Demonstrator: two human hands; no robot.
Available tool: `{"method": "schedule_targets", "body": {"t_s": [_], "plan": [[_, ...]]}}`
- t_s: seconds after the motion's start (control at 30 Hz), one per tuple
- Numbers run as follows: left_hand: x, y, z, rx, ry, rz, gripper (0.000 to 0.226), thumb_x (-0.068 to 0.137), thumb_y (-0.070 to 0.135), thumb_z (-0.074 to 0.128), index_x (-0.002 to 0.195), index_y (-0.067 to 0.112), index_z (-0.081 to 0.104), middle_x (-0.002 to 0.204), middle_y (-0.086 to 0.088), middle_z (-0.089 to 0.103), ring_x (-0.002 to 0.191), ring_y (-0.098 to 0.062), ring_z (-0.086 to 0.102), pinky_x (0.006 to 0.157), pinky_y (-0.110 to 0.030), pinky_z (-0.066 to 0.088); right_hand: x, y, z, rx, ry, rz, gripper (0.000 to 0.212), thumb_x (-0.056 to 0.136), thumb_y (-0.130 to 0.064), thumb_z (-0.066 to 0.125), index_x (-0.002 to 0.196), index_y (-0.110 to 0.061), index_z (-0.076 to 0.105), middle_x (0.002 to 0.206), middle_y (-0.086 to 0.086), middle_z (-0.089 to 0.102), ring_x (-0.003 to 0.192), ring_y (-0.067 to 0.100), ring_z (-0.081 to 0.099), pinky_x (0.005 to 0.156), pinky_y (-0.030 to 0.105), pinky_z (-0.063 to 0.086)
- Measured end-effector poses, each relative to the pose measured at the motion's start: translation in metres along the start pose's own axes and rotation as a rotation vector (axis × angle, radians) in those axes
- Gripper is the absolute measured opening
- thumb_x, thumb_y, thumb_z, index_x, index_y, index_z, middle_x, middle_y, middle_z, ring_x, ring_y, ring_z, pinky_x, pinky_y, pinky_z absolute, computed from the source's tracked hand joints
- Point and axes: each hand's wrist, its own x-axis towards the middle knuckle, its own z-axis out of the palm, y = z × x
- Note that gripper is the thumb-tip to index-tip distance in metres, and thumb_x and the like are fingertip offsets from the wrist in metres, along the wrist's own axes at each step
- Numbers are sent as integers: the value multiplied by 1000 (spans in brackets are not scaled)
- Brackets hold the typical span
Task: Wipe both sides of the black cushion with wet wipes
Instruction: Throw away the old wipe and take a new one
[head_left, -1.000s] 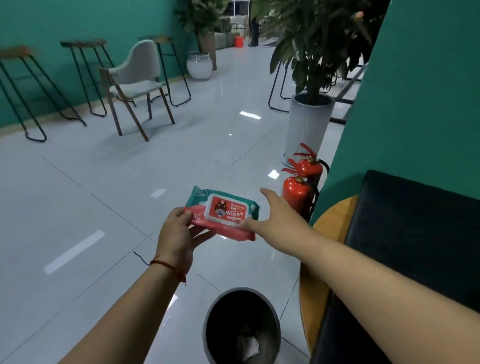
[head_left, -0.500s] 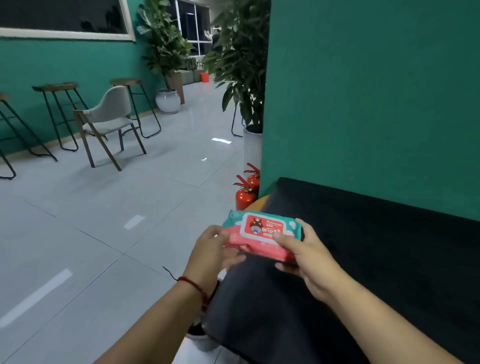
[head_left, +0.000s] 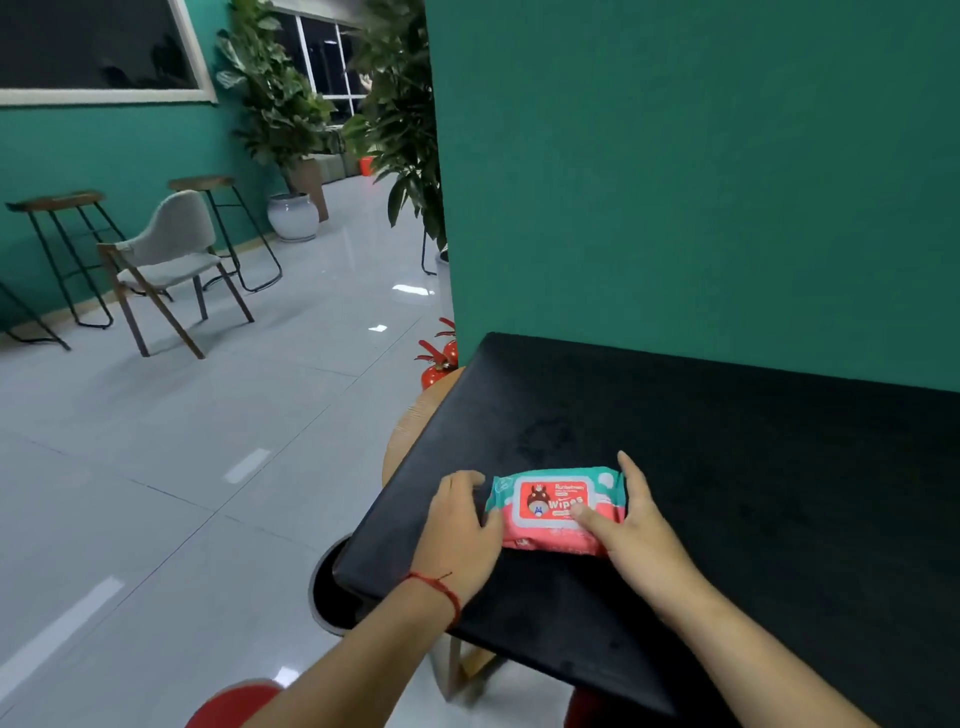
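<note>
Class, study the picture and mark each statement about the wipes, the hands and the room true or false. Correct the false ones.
1. The pack of wipes lies on the black cushion. True.
2. Only one hand touches the pack. False: the left hand holds its left end and the right hand its right end, thumb on the label.
3. A wipe has been pulled out of the pack. False: no loose wipe shows, and the flap looks closed.
4. A grey chair stands on the floor to the left. True.
5. The wall behind the cushion is white. False: the wall is green.
</note>
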Motion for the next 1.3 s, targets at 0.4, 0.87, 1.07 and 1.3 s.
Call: {"method": "schedule_targets", "body": {"t_s": [0.4,0.87,1.07,1.3], "plan": [[18,2,23,235,-216,410,60,92,65,65,143,40,46,141,18,53,126,-2,53,107,-26,51,-4,46,4,-770,138,-327,80,90,-81,32,160,-43,35,165,-22,28,152,5,22,124,39,29],[19,-4,35,221,-116,343,43,99,67,52,127,37,64,121,22,67,105,5,64,91,-21,57,-2,54,10,-800,173,-341,71,96,-72,33,160,-41,36,165,-22,34,150,6,31,124,38,29],[60,27,38,129,-38,-29,45,105,61,44,93,23,64,91,7,71,79,-9,69,72,-31,58,-2,54,8,-768,172,-350,64,97,-69,42,156,-42,36,161,-23,38,146,6,38,123,39,32],[68,5,46,55,41,12,20,100,24,69,96,41,59,120,15,57,108,-12,63,90,-33,61,-7,53,9,-693,185,-345,55,95,-63,55,144,-41,45,148,-21,52,130,8,51,116,35,38]]}}
